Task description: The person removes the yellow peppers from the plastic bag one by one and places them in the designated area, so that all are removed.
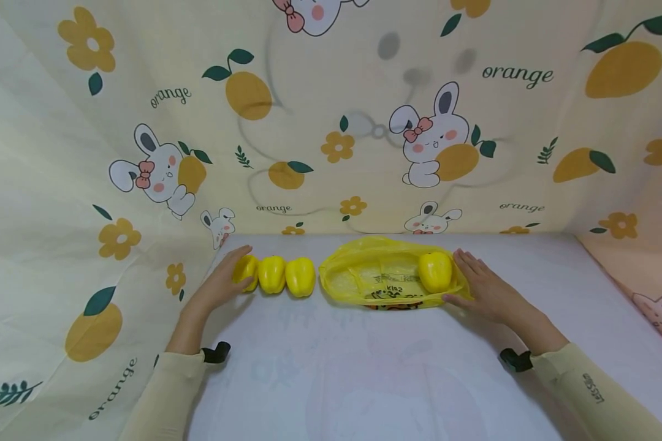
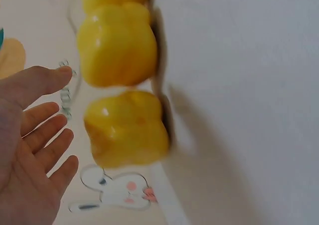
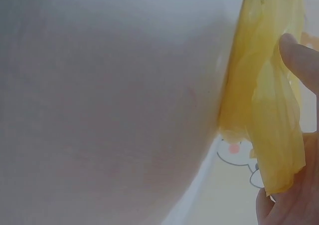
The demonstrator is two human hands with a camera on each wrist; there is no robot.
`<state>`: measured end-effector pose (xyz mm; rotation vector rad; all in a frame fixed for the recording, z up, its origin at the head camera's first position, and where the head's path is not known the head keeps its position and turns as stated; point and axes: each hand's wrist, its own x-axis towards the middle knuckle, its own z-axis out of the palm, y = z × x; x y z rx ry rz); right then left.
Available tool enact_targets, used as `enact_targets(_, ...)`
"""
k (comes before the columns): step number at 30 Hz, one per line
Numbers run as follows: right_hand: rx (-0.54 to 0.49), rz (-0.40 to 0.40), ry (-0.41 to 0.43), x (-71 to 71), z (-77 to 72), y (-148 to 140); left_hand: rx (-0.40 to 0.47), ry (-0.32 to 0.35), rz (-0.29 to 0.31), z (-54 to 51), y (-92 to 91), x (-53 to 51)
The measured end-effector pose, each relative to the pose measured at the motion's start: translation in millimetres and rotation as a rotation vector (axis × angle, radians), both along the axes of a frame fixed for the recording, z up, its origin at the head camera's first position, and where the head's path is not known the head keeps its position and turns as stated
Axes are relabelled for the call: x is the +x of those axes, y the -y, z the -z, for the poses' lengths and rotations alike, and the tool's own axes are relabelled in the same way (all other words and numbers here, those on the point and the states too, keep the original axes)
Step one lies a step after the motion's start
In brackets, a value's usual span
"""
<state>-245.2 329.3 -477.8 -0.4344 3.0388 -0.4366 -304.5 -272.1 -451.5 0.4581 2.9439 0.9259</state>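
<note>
Three yellow bell peppers (image 1: 272, 274) stand in a row at the left, close together. At the leftmost pepper (image 1: 246, 272) is my left hand (image 1: 219, 286), its fingers spread; in the left wrist view a gap shows between this hand (image 2: 37, 145) and the nearest pepper (image 2: 127, 130). To the right of the row lies a yellow plastic bag (image 1: 375, 300) with its mouth spread wide. Another yellow pepper (image 1: 435, 272) sits inside its right end. My right hand (image 1: 491, 291) touches that end with extended fingers, thumb apart at the bag's front edge.
A white-covered table (image 1: 331, 367) carries everything. Behind it and at both sides hangs a cream cloth (image 1: 331, 202) printed with rabbits, oranges and flowers. Black straps (image 1: 216, 353) are on both wrists.
</note>
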Motion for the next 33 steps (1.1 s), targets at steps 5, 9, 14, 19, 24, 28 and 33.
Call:
enact_targets(5, -0.004, 0.004, -0.002, 0.5, 0.2, -0.1, 0.008, -0.041, 0.057, -7.3, -19.7, 2.1)
enact_targets(9, -0.002, 0.0, -0.009, 1.2, 1.9, -1.9, 0.03, -0.054, 0.076, -9.5, -36.1, 4.4)
enact_targets(14, -0.007, -0.002, -0.01, 1.7, 2.8, -2.7, 0.054, -0.05, 0.098, -11.0, -56.8, 5.0)
enact_targets(19, -0.013, 0.004, -0.004, 1.8, 2.8, -1.4, 0.057, -0.046, 0.106, -12.8, -74.2, 5.9)
enact_targets(24, -0.014, 0.005, 0.003, 2.8, 1.8, 0.2, 0.054, -0.039, 0.116, -16.4, -92.7, 5.9)
enact_targets(28, -0.019, 0.003, 0.003, 2.7, 0.9, 0.8, 0.051, -0.047, 0.13, -19.0, -108.9, 5.2)
enact_targets(33, -0.017, 0.005, 0.009, 1.8, 2.1, 1.5, 0.069, -0.052, 0.165, -18.3, -127.0, 4.4)
